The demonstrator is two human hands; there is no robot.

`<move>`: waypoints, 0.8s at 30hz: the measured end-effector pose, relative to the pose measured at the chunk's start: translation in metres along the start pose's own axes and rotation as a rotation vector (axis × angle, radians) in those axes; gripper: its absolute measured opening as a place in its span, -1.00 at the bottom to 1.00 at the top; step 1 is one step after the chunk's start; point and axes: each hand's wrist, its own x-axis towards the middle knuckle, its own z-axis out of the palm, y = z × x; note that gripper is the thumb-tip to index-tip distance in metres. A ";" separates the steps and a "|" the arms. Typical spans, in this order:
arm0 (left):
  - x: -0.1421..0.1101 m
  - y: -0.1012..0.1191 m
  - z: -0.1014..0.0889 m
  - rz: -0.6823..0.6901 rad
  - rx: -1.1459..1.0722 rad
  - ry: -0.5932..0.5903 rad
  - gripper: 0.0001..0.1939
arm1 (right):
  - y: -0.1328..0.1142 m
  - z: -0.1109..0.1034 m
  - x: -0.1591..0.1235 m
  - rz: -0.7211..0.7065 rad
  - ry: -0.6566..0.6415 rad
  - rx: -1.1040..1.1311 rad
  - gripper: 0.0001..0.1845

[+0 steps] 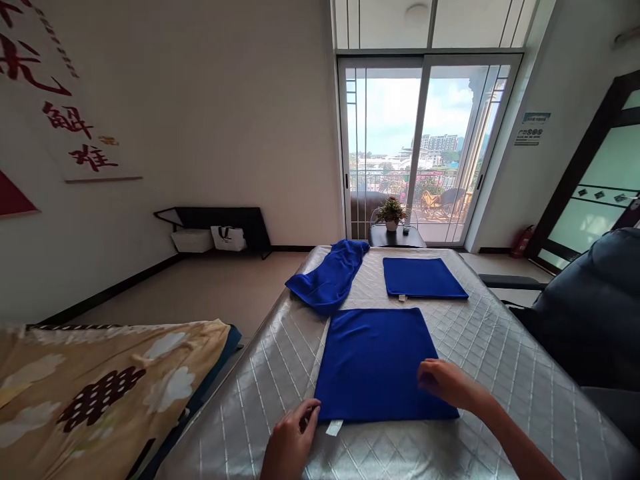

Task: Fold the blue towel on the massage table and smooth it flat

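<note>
A flat, square blue cloth cover (375, 363) with a white tag on its near edge lies spread on the quilted silver mattress (260, 387). My left hand (293, 437) is at its near left corner, thumb and forefinger closed together on the edge. My right hand (453, 385) is over its right side with fingers curled in; no raised cloth shows in them. Farther off, a second flat blue cover (423, 277) lies smooth, also with a white tag. A crumpled blue cloth (333, 277) lies at the far left of the mattress.
A patterned brown blanket (120, 387) lies on a lower surface at left. To the right stands a dark padded chair (595, 300). Beyond the mattress are a small table (395, 239) with a potted plant (391, 212), and sliding glass doors (385, 127).
</note>
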 end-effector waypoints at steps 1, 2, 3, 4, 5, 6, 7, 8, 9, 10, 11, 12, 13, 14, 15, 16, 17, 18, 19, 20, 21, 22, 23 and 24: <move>0.000 -0.001 0.000 0.001 -0.042 0.010 -0.62 | 0.013 0.001 -0.023 0.070 0.020 0.008 -0.85; 0.001 -0.001 -0.001 -0.001 -0.083 0.020 -0.60 | 0.023 0.003 -0.043 0.131 0.044 0.042 -0.85; 0.002 0.000 -0.002 -0.005 -0.121 0.026 -0.57 | 0.031 0.006 -0.061 0.166 0.061 0.088 -0.84; 0.003 0.002 -0.003 -0.010 -0.155 0.032 -0.55 | 0.036 0.010 -0.076 0.178 0.075 0.134 -0.82; 0.003 0.004 -0.005 -0.018 -0.184 0.041 -0.52 | 0.038 0.014 -0.087 0.179 0.089 0.172 -0.79; 0.004 0.006 -0.007 -0.029 -0.208 0.052 -0.50 | 0.037 0.017 -0.094 0.174 0.102 0.195 -0.76; 0.005 0.009 -0.009 -0.041 -0.229 0.065 -0.48 | 0.035 0.020 -0.099 0.173 0.121 0.204 -0.74; 0.006 0.012 -0.011 -0.051 -0.252 0.074 -0.46 | 0.032 0.021 -0.101 0.178 0.139 0.202 -0.72; 0.007 0.014 -0.012 -0.057 -0.277 0.074 -0.45 | 0.028 0.021 -0.101 0.181 0.153 0.193 -0.70; 0.007 0.016 -0.014 -0.056 -0.303 0.071 -0.44 | 0.025 0.021 -0.100 0.178 0.166 0.178 -0.69; 0.008 0.018 -0.015 -0.050 -0.323 0.063 -0.44 | 0.023 0.020 -0.099 0.165 0.178 0.159 -0.69; 0.009 0.019 -0.015 -0.038 -0.332 0.057 -0.45 | 0.022 0.019 -0.097 0.142 0.193 0.134 -0.69; 0.009 0.021 -0.015 -0.023 -0.326 0.059 -0.46 | 0.021 0.018 -0.095 0.109 0.212 0.109 -0.70; 0.010 0.022 -0.016 -0.007 -0.305 0.071 -0.48 | 0.022 0.018 -0.094 0.075 0.235 0.091 -0.70; 0.011 0.024 -0.016 0.009 -0.277 0.093 -0.50 | 0.024 0.017 -0.093 0.048 0.265 0.087 -0.70; 0.012 0.026 -0.016 0.030 -0.248 0.120 -0.53 | 0.025 0.017 -0.093 0.028 0.292 0.105 -0.69; 0.013 0.029 -0.018 0.057 -0.225 0.148 -0.55 | 0.026 0.016 -0.093 0.013 0.315 0.141 -0.68; 0.014 0.032 -0.020 0.087 -0.208 0.177 -0.57 | 0.026 0.014 -0.094 0.006 0.336 0.193 -0.67; 0.015 0.035 -0.023 0.123 -0.196 0.205 -0.57 | 0.025 0.010 -0.096 0.003 0.356 0.253 -0.68; 0.015 0.040 -0.028 0.166 -0.187 0.234 -0.57 | 0.023 0.005 -0.099 0.004 0.378 0.314 -0.68; 0.015 0.045 -0.033 0.210 -0.176 0.261 -0.57 | 0.019 -0.001 -0.102 0.007 0.402 0.368 -0.70; 0.014 0.052 -0.040 0.251 -0.162 0.287 -0.56 | 0.014 -0.009 -0.106 0.010 0.433 0.409 -0.71; 0.012 0.059 -0.047 0.287 -0.147 0.314 -0.57 | 0.009 -0.018 -0.111 0.016 0.472 0.431 -0.73; 0.010 0.067 -0.055 0.316 -0.131 0.341 -0.58 | 0.003 -0.027 -0.116 0.024 0.519 0.432 -0.73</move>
